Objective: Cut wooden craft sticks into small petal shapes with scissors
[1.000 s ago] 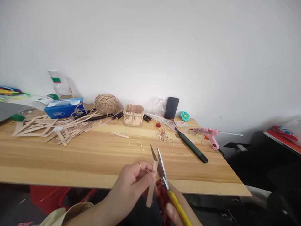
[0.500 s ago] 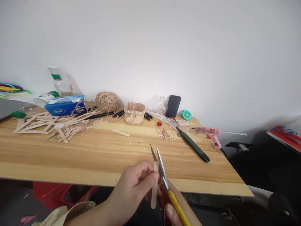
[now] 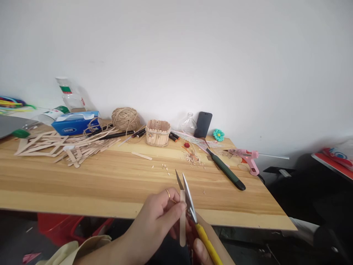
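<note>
My left hand (image 3: 162,211), with a ring on one finger, pinches a wooden craft stick (image 3: 182,228) held roughly upright near the table's front edge. The stick's top end is squared off; its lower end is rounded. In my right hand (image 3: 202,250) are scissors (image 3: 194,215) with a yellow handle, gripped from below. Their blades stand slightly apart and point away from me, with the stick's top end at the blades. Part of my right hand is hidden behind the scissors and the stick. Small wood chips (image 3: 166,168) lie on the table just beyond the blade tips.
A small craft-stick basket (image 3: 157,133) stands at the back, beside a twine ball (image 3: 126,118). Many loose sticks (image 3: 49,143) pile up at left, near a blue box (image 3: 75,124). On the right lie a green-handled tool (image 3: 226,171) and a pink glue gun (image 3: 248,158).
The craft stick has turned slightly to a more upright angle in my left hand. The scissors have shifted very slightly left, their blades still a little apart.
</note>
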Available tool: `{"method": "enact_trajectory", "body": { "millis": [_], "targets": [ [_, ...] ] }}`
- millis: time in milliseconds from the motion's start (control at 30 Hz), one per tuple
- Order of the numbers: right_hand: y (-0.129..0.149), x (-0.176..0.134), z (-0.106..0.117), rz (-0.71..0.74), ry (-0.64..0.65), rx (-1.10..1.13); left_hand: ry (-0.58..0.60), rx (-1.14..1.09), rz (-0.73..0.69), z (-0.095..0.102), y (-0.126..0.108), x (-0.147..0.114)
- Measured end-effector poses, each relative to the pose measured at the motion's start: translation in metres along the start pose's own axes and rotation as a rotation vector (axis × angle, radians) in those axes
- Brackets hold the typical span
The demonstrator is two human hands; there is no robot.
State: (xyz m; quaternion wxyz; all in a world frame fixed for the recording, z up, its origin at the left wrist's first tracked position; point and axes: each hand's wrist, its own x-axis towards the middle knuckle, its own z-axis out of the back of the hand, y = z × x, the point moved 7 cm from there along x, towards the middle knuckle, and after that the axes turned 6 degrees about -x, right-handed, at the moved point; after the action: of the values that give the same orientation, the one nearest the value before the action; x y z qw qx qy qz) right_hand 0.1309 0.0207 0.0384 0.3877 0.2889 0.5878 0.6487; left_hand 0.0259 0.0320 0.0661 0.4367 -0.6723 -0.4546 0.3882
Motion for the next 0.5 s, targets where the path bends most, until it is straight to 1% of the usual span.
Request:
{"method": "enact_trajectory", "body": {
  "millis": [133, 333, 500],
  "targets": [
    [0.006, 0.000, 0.000, -0.004, 0.036, -0.010, 0.012, -0.008, -0.011, -0.001, -0.002, 0.001],
    [0.015, -0.004, 0.011, 0.004, 0.038, -0.114, 0.039, -0.002, 0.011, 0.000, -0.002, 0.002],
    [0.015, -0.007, 0.018, -0.011, -0.015, -0.134, 0.063, 0.081, 0.030, 0.003, -0.004, 0.002]
  ]
}}
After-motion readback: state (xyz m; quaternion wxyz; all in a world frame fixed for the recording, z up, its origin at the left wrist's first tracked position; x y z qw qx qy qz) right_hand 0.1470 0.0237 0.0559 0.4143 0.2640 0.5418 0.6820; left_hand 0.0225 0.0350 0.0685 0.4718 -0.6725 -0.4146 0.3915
